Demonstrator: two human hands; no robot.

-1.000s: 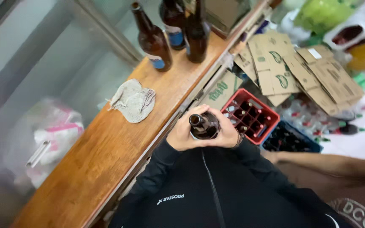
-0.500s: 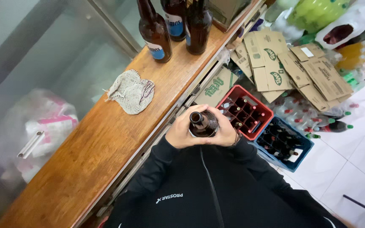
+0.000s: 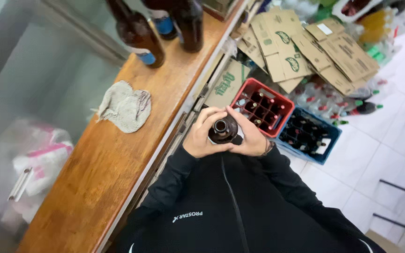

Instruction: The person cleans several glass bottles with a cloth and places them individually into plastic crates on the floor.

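Note:
A brown glass bottle (image 3: 222,130) with an open mouth stands upright in front of my chest, seen from above. My left hand (image 3: 201,137) wraps its left side and my right hand (image 3: 249,134) wraps its right side, fingers meeting over the far side. Both sleeves are black. Just beyond my hands, on the floor, sits a red bottle crate (image 3: 261,106) holding several bottles, and beside it a blue crate (image 3: 309,135).
A wooden counter (image 3: 118,159) runs along my left with a crumpled grey cloth (image 3: 124,107) and three dark bottles (image 3: 138,33) at its far end. Flattened cardboard boxes (image 3: 305,51) and plastic bottles lie beyond the crates. White floor tiles spread to the right.
The view has shifted a little; the bottle stays held by both hands at my chest. The fingers have shifted slightly around the neck.

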